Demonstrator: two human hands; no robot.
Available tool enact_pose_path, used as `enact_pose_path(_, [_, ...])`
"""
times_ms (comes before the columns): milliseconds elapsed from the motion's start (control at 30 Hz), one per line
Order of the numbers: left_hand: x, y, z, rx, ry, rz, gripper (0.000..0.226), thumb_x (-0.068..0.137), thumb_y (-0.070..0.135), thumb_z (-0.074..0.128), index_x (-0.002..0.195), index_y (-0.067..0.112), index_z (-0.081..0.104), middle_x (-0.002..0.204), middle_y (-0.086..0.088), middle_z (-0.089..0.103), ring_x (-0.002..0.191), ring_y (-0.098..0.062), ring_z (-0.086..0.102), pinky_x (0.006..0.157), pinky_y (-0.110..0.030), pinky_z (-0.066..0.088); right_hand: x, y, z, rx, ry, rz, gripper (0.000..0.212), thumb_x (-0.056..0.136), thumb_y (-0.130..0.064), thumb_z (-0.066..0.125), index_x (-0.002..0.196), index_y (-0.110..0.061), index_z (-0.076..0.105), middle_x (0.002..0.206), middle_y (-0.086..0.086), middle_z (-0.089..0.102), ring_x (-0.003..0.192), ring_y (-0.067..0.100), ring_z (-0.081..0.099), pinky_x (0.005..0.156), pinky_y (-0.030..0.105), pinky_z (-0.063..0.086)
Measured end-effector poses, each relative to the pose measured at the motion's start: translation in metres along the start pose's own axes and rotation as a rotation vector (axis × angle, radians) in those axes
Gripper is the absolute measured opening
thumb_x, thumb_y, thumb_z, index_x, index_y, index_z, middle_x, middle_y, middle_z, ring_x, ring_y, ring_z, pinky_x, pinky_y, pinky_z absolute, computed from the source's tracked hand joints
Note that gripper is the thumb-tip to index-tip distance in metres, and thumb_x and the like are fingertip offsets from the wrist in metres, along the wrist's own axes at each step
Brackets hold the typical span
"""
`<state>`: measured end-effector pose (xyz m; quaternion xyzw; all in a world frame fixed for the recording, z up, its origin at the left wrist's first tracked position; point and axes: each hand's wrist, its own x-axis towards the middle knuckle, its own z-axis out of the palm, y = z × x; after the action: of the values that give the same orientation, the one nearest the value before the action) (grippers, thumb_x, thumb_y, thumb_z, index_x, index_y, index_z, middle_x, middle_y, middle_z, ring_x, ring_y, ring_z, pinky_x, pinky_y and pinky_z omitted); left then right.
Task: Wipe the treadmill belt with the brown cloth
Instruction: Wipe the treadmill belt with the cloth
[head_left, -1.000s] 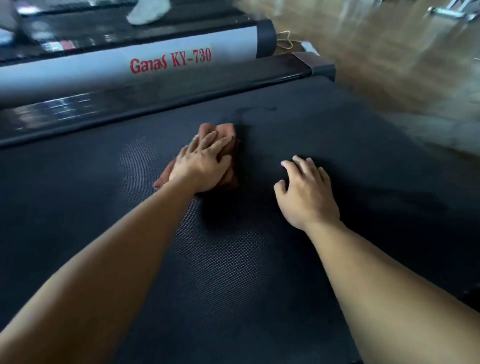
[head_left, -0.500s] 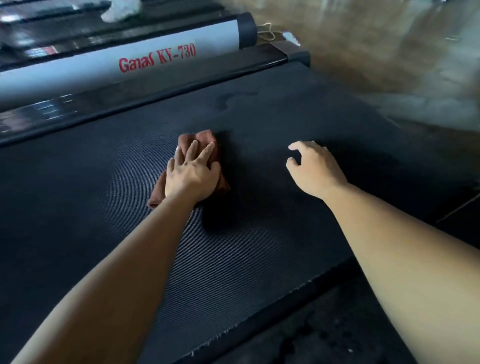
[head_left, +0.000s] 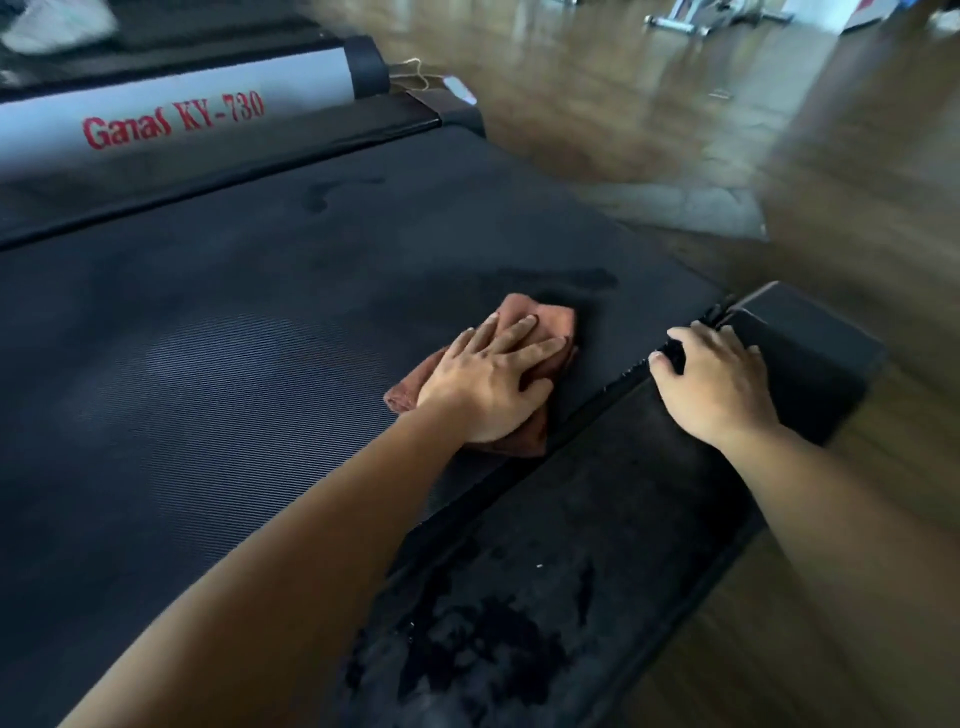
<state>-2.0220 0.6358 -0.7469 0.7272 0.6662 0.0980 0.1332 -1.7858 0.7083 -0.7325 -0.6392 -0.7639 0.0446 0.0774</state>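
Note:
The black ribbed treadmill belt (head_left: 218, 364) fills the left and middle of the head view. A folded brown cloth (head_left: 550, 319) lies on it close to the belt's right edge. My left hand (head_left: 488, 379) presses flat on the cloth with straight fingers, covering most of it. My right hand (head_left: 717, 384) rests on the black side rail (head_left: 597, 519) to the right of the belt, its fingers bent over the rail's inner edge.
A grey side rail (head_left: 171, 111) with red lettering runs along the far side, with a second treadmill behind it. Wooden floor (head_left: 675, 104) lies beyond the belt's end and to the right. The near side rail shows dark worn patches (head_left: 483, 639).
My left hand has slid the cloth rightward across the belt to its right edge. My right hand has left the belt and now sits on the side rail.

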Motion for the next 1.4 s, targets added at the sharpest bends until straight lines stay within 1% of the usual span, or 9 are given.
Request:
enact_pose_path(167, [-0.012, -0.037, -0.008, 0.014, 0.017, -0.053, 0.056, 0.097, 0.055, 0.040, 0.149, 0.054, 0.021, 0.165, 0.016, 0.006, 0.152, -0.015, -0.001, 0.122, -0.037, -0.001, -0.005, 0.006, 0.004, 0.010, -0.051, 0.148, 0.065, 0.095, -0.060, 0.032, 0.149, -0.024, 0.030, 0.164, 0.000, 0.012, 0.151, 0.029, 0.003, 0.120, 0.050, -0.001])
enact_pose_path(367, [0.049, -0.052, -0.018, 0.058, 0.083, -0.266, 0.057, 0.097, 0.054, 0.034, 0.152, 0.047, 0.022, 0.166, 0.009, 0.007, 0.152, -0.024, 0.003, 0.122, -0.042, 0.003, -0.004, 0.002, 0.008, 0.003, -0.010, 0.183, 0.067, 0.094, -0.056, 0.031, 0.151, -0.021, 0.029, 0.164, 0.002, 0.010, 0.151, 0.030, 0.000, 0.120, 0.053, -0.001])
enact_pose_path(533, [0.102, -0.044, -0.020, 0.070, 0.050, -0.290, 0.058, 0.097, 0.050, 0.031, 0.153, 0.046, 0.019, 0.167, 0.006, 0.003, 0.152, -0.027, -0.002, 0.122, -0.046, 0.001, -0.002, 0.004, 0.008, -0.014, -0.047, 0.188, 0.066, 0.094, -0.055, 0.026, 0.152, -0.026, 0.024, 0.165, 0.002, 0.002, 0.151, 0.029, -0.005, 0.120, 0.054, -0.003])
enact_pose_path(733, [0.140, 0.013, -0.005, 0.083, -0.015, -0.080, 0.057, 0.098, 0.051, 0.030, 0.153, 0.048, 0.017, 0.167, 0.006, 0.001, 0.152, -0.027, -0.004, 0.122, -0.045, -0.001, 0.000, 0.002, 0.009, -0.018, -0.062, 0.200, 0.064, 0.093, -0.053, 0.027, 0.152, -0.028, 0.026, 0.165, 0.000, 0.002, 0.151, 0.026, -0.005, 0.120, 0.052, -0.003])
enact_pose_path(933, [0.077, 0.040, 0.007, 0.084, -0.080, 0.195, 0.054, 0.099, 0.053, 0.032, 0.151, 0.053, 0.014, 0.165, 0.014, -0.003, 0.152, -0.016, -0.011, 0.122, -0.041, -0.007, -0.001, 0.001, 0.004, -0.011, -0.063, 0.207, 0.066, 0.092, -0.054, 0.030, 0.152, -0.027, 0.026, 0.165, 0.000, 0.005, 0.151, 0.026, -0.002, 0.120, 0.052, -0.002])
enact_pose_path(1067, [0.060, -0.001, 0.000, 0.044, 0.040, -0.027, 0.054, 0.099, 0.052, 0.037, 0.150, 0.053, 0.020, 0.165, 0.012, 0.007, 0.152, -0.022, 0.002, 0.122, -0.044, -0.004, -0.001, 0.000, 0.002, -0.008, -0.069, 0.202, 0.066, 0.094, -0.056, 0.029, 0.153, -0.027, 0.025, 0.165, 0.001, 0.002, 0.151, 0.026, -0.003, 0.120, 0.053, -0.003])
enact_pose_path(1233, [0.135, -0.019, -0.013, 0.050, 0.052, -0.259, 0.056, 0.098, 0.051, 0.031, 0.153, 0.045, 0.020, 0.166, 0.005, 0.005, 0.152, -0.028, 0.000, 0.122, -0.048, 0.001, -0.001, 0.002, 0.003, -0.002, -0.106, 0.202, 0.066, 0.095, -0.056, 0.023, 0.154, -0.028, 0.018, 0.165, 0.000, -0.006, 0.151, 0.025, -0.011, 0.120, 0.052, -0.007])
enact_pose_path(1300, [0.168, -0.008, -0.013, 0.044, 0.029, -0.284, 0.057, 0.098, 0.050, 0.030, 0.153, 0.044, 0.018, 0.167, 0.004, 0.003, 0.152, -0.029, -0.002, 0.122, -0.048, 0.001, -0.001, 0.003, 0.004, 0.001, -0.095, 0.196, 0.066, 0.095, -0.055, 0.022, 0.154, -0.027, 0.019, 0.165, 0.001, -0.005, 0.151, 0.026, -0.011, 0.120, 0.052, -0.006])
enact_pose_path(1400, [0.196, 0.030, -0.008, 0.035, -0.008, -0.176, 0.057, 0.099, 0.049, 0.029, 0.154, 0.044, 0.017, 0.167, 0.004, 0.001, 0.152, -0.030, -0.004, 0.122, -0.047, 0.000, 0.000, 0.003, 0.005, 0.006, -0.088, 0.195, 0.066, 0.094, -0.055, 0.023, 0.154, -0.027, 0.020, 0.165, 0.001, -0.003, 0.151, 0.027, -0.010, 0.120, 0.053, -0.005])
